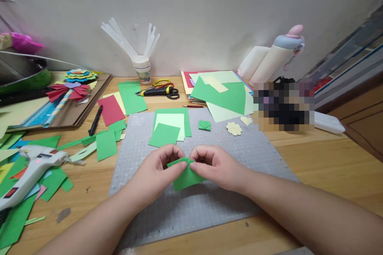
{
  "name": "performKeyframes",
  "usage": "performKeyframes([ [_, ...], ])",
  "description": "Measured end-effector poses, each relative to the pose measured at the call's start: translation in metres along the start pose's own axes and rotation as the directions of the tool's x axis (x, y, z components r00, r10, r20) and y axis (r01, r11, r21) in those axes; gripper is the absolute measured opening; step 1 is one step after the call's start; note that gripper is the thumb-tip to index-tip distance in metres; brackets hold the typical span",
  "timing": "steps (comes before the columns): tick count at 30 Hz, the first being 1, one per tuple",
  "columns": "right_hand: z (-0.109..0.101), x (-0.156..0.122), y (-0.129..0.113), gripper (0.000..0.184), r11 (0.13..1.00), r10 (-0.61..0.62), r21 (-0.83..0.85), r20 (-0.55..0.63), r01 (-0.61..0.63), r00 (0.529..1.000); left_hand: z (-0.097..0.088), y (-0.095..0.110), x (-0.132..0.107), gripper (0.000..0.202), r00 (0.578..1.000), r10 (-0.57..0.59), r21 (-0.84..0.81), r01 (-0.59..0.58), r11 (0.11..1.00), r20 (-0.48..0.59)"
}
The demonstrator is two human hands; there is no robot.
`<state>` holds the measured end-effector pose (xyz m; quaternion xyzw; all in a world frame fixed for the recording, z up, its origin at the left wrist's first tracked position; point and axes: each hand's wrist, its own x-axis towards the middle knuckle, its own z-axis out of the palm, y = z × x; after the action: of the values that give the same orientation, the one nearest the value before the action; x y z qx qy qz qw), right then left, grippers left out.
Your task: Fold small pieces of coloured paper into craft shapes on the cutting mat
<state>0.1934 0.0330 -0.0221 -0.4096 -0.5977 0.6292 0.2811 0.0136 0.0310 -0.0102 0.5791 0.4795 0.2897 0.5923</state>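
Observation:
Both of my hands meet over the grey cutting mat (239,155) and pinch one small piece of green paper (186,177). My left hand (160,167) grips its upper left edge between thumb and curled fingers. My right hand (217,165) pinches the top edge from the right, fingers curled. The paper is partly folded and its lower part rests on the mat. Just beyond my hands lie stacked green paper squares (169,127), a small folded green piece (204,125) and a cream paper flower (233,128).
A white glue gun (32,163) lies at the left among green scraps. Scissors and a cutter (160,89) sit near a cup of glue sticks (143,67). Coloured paper sheets (221,91), a red sheet (110,109), a black pen (95,120), paper flowers (72,85) and a bottle (279,57) lie behind.

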Motion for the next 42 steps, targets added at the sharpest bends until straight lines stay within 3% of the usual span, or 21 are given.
performKeyframes([
  [4, 0.002, -0.001, -0.001, 0.009, 0.997, -0.04, -0.07, -0.005, 0.04, 0.999, 0.001, -0.002, 0.0, 0.009, 1.0, 0.002, -0.007, -0.002, 1.0, 0.003],
  [9, 0.003, -0.005, -0.001, 0.005, 0.922, -0.257, -0.314, -0.059, 0.227, 0.964, 0.002, -0.004, -0.001, 0.007, 1.0, -0.004, 0.068, 0.005, 0.998, -0.018],
  [13, 0.001, -0.008, 0.0, 0.005, 0.77, -0.417, -0.538, -0.016, 0.344, 0.909, 0.004, -0.004, -0.001, 0.009, 0.999, -0.028, 0.067, 0.029, 0.997, -0.021],
  [18, -0.002, -0.012, 0.0, 0.011, 0.46, -0.579, -0.764, 0.128, 0.453, 0.805, 0.006, -0.003, -0.002, 0.01, 0.998, -0.059, 0.066, 0.061, 0.996, -0.029],
  [20, -0.003, -0.012, -0.001, 0.011, 0.452, -0.611, -0.771, 0.1, 0.45, 0.785, 0.007, -0.004, -0.003, 0.01, 0.998, -0.042, 0.102, 0.046, 0.994, -0.042],
  [22, -0.006, -0.009, -0.001, 0.01, 0.585, -0.594, -0.715, -0.056, 0.383, 0.803, 0.007, -0.005, -0.003, 0.009, 0.998, -0.01, 0.14, 0.019, 0.99, -0.063],
  [24, -0.012, -0.002, 0.0, 0.01, 0.788, -0.471, -0.555, -0.263, 0.267, 0.842, 0.006, -0.006, -0.003, 0.009, 0.994, 0.025, 0.18, -0.005, 0.984, -0.109],
  [26, -0.018, 0.007, 0.001, 0.009, 0.957, -0.256, -0.235, -0.394, 0.172, 0.883, 0.005, -0.007, -0.002, 0.009, 0.988, 0.054, 0.208, -0.023, 0.978, -0.144],
  [27, -0.022, 0.012, 0.002, 0.012, 0.99, -0.134, -0.018, -0.412, 0.139, 0.901, 0.004, -0.008, -0.001, 0.009, 0.985, 0.064, 0.217, -0.028, 0.976, -0.159],
  [29, -0.026, 0.018, 0.004, 0.018, 0.93, 0.045, 0.351, -0.4, 0.108, 0.915, 0.003, -0.009, -0.001, 0.009, 0.98, 0.08, 0.231, -0.036, 0.972, -0.183],
  [31, -0.028, 0.021, 0.006, 0.022, 0.867, 0.112, 0.488, -0.389, 0.102, 0.915, 0.002, -0.009, -0.001, 0.009, 0.975, 0.1, 0.249, -0.048, 0.967, -0.198],
  [37, -0.032, 0.021, 0.006, 0.024, 0.781, 0.201, 0.62, -0.353, 0.068, 0.913, 0.002, -0.009, -0.002, 0.009, 0.972, 0.128, 0.266, -0.074, 0.961, -0.195],
  [39, -0.037, 0.023, 0.003, 0.017, 0.755, 0.183, 0.643, -0.397, 0.13, 0.899, 0.002, -0.008, -0.002, 0.01, 0.973, 0.129, 0.268, -0.074, 0.961, -0.193],
  [42, -0.045, 0.024, -0.003, 0.03, 0.731, 0.097, 0.621, -0.505, 0.283, 0.857, 0.004, -0.008, -0.001, 0.01, 0.976, 0.101, 0.217, -0.058, 0.974, -0.193],
])
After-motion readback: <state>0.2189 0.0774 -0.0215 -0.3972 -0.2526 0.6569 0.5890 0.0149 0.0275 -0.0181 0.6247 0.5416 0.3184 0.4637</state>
